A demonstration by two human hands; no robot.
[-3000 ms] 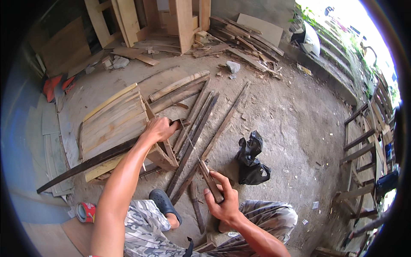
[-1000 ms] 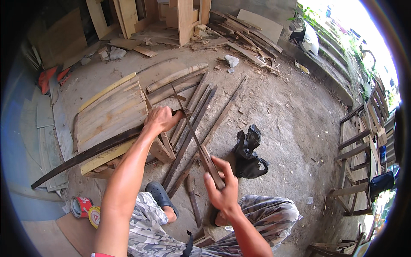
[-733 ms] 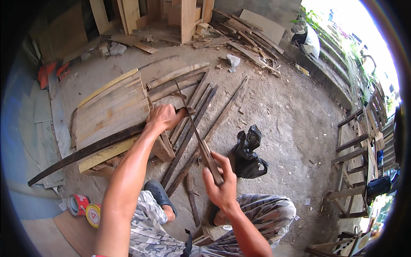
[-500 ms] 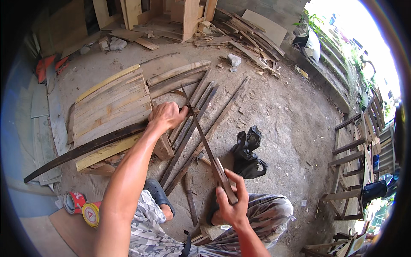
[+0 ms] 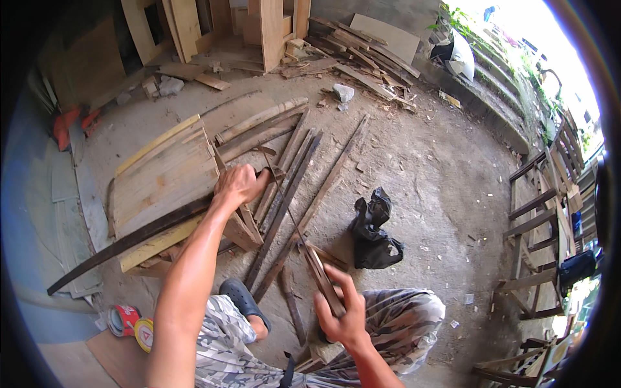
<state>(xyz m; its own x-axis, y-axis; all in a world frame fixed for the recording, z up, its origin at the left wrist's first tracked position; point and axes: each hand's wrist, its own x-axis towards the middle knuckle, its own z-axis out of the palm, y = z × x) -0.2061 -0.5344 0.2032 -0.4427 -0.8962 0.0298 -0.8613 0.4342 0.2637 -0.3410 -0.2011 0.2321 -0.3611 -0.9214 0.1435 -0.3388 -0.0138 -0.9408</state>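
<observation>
In the head view, the left hand (image 5: pixel 238 185) is closed around the near end of a long, dark, curved wooden slat (image 5: pixel 139 236), which runs away to the left of that hand and lies across a pale plank pallet (image 5: pixel 165 181). The right hand (image 5: pixel 341 317) is clenched on the handle of a long thin machete blade (image 5: pixel 288 210), whose tip reaches up to just beside the left hand. Between the two hands lie several dark wooden strips (image 5: pixel 294 187) on the dirt floor (image 5: pixel 427 168). To the right of the blade sits a crumpled black plastic bag (image 5: pixel 374 229). Below the left forearm is a dark rubber sandal (image 5: pixel 242 301). The slat looks stiff, fairly light and rough-edged, likely to swing at its far end; a firm hold near its end, clear of the blade, seems safest.
</observation>
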